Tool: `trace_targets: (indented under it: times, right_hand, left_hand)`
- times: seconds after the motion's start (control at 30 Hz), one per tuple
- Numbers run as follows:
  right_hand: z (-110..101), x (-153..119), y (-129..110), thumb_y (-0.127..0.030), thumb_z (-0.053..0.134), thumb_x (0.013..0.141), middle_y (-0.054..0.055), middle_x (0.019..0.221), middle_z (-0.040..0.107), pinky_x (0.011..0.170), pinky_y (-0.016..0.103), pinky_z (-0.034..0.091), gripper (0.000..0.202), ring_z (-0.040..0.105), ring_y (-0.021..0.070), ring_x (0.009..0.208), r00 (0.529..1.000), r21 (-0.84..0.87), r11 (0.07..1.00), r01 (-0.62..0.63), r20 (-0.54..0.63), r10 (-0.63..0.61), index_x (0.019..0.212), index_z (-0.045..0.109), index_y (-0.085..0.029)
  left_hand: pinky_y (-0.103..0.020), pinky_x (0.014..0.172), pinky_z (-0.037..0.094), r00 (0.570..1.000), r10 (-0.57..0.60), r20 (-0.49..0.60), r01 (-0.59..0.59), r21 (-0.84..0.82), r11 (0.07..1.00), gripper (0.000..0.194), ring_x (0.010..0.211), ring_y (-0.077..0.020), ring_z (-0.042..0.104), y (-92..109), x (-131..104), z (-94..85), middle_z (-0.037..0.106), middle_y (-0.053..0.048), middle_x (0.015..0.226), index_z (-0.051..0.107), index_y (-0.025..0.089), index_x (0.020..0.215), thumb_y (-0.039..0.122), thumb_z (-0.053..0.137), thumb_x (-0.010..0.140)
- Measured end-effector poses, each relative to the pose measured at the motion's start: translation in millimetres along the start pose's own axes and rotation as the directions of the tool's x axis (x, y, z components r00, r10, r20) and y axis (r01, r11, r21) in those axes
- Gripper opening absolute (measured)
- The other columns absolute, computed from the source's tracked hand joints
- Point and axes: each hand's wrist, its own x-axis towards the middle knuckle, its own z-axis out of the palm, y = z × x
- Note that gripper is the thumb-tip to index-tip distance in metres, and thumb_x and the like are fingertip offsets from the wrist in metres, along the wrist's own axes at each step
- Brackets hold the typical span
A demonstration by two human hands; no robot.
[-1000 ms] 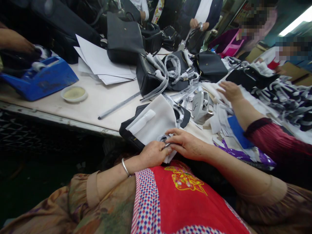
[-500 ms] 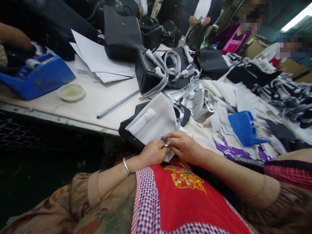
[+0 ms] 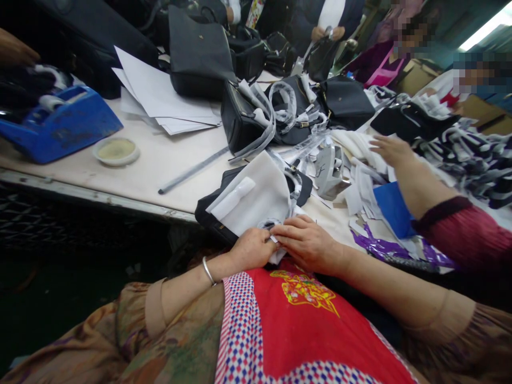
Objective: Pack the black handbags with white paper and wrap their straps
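A black handbag (image 3: pixel 218 221) lies at the table's front edge, with a white sheet (image 3: pixel 264 189) and a smaller white wrapped strip on top of it. At the bag's near end, a strap wrapped in clear film (image 3: pixel 269 223) shows as a loop. My left hand (image 3: pixel 253 248), with a bangle at the wrist, is closed on the near end of this wrapping. Touching it from the right, my right hand (image 3: pixel 307 241) pinches the same spot with bent fingers. A small white piece shows between the fingertips; the rest of the grip is hidden.
Wrapped black handbags (image 3: pixel 256 114) crowd the table's middle. A blue tape dispenser (image 3: pixel 72 125), a round dish (image 3: pixel 116 151) and white sheets (image 3: pixel 160 93) are leftward. A grey metal dispenser (image 3: pixel 331 173) stands behind my right hand. A co-worker's arm (image 3: pixel 424 184) reaches in from the right.
A co-worker's arm in a dark red sleeve has come in from the right, over the blue dispenser there. My right hand's fingers have shifted slightly on the wrapping; my left hand stays put.
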Motion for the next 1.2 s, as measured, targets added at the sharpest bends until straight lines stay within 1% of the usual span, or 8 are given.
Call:
trace_targets:
  times: [0.2,0.33,0.5,0.67,0.8,0.93,1.1,1.2]
  right_hand:
    - [10,-12,-6,-0.016,0.055,0.095,0.006,0.132,0.065,0.101,0.047,0.036,0.024,0.053,0.0273,0.125,0.999,-0.121,0.992,-0.021,-0.045,0.016,0.116,0.067,-0.021]
    - [18,-15,-6,-0.012,0.053,0.094,0.005,0.133,0.065,0.108,0.046,0.033,0.028,0.050,0.0258,0.130,0.993,-0.130,0.992,0.000,-0.118,-0.015,0.116,0.067,-0.022]
    - [22,-14,-3,-0.011,0.050,0.095,0.002,0.135,0.064,0.112,0.045,0.029,0.028,0.046,0.0239,0.135,0.993,-0.181,0.983,0.011,-0.109,-0.031,0.113,0.068,-0.023]
    - [26,-13,-1,-0.010,0.050,0.096,0.000,0.133,0.065,0.113,0.044,0.028,0.026,0.046,0.0237,0.134,0.982,-0.237,0.971,0.019,-0.176,-0.062,0.111,0.069,-0.021]
    - [31,-15,1,-0.010,0.052,0.095,-0.001,0.133,0.065,0.114,0.044,0.027,0.026,0.045,0.0232,0.136,0.981,-0.206,0.979,-0.008,-0.193,-0.032,0.111,0.069,-0.023]
    - [35,-18,0,-0.009,0.054,0.094,0.001,0.135,0.064,0.114,0.045,0.027,0.028,0.044,0.0247,0.137,0.980,-0.188,0.982,-0.035,-0.199,-0.003,0.115,0.067,-0.022]
    - [17,-22,-6,-0.016,0.061,0.091,0.005,0.141,0.058,0.111,0.049,0.035,0.039,0.045,0.0284,0.136,0.965,-0.069,0.983,-0.172,-0.212,0.154,0.129,0.061,-0.028]
    - [-11,-33,4,-0.021,0.067,0.087,0.008,0.141,0.057,0.110,0.052,0.038,0.045,0.048,0.0318,0.133,0.882,0.006,0.943,-0.333,-0.352,0.314,0.131,0.060,-0.029]
  left_hand:
    - [-0.027,0.056,0.034,1.000,-0.023,0.019,0.024,-0.060,0.998,0.029,0.061,-0.0147,0.056,1,0,-3.3,0.061,-0.001,0.059,0.060,0.018,0.061,0.032,0.053,0.086]
    - [-0.026,0.054,0.035,0.996,-0.069,0.054,0.075,-0.121,0.990,0.029,0.056,-0.0140,0.055,3,-1,-7.8,0.059,0.000,0.054,0.058,0.018,0.060,0.031,0.051,0.085]
    - [-0.024,0.051,0.039,0.985,-0.078,0.153,0.111,-0.220,0.969,0.028,0.051,-0.0141,0.057,4,-4,-14.9,0.060,0.000,0.052,0.062,0.017,0.067,0.032,0.047,0.086]
    - [-0.024,0.047,0.040,0.979,-0.067,0.193,0.131,-0.344,0.930,0.037,0.048,-0.0141,0.057,-3,-4,-14.4,0.059,0.000,0.053,0.062,0.016,0.072,0.044,0.045,0.089]
    - [-0.024,0.048,0.039,0.983,-0.066,0.170,0.109,-0.253,0.961,0.044,0.049,-0.0143,0.058,-4,-3,-15.2,0.061,-0.001,0.053,0.062,0.016,0.073,0.050,0.042,0.092]
    - [-0.024,0.050,0.039,0.991,-0.042,0.130,0.065,-0.179,0.982,0.040,0.050,-0.0142,0.058,2,-4,-17.0,0.061,0.000,0.053,0.063,0.017,0.075,0.046,0.042,0.093]
    - [-0.025,0.052,0.037,0.995,-0.074,0.070,0.083,-0.131,0.988,0.037,0.052,-0.0140,0.057,10,-7,-15.9,0.061,-0.001,0.054,0.059,0.018,0.069,0.042,0.044,0.092]
    - [-0.025,0.052,0.037,0.989,-0.119,0.084,0.131,-0.154,0.979,0.041,0.053,-0.0148,0.057,13,-8,-16.5,0.062,-0.001,0.055,0.058,0.018,0.068,0.048,0.045,0.092]
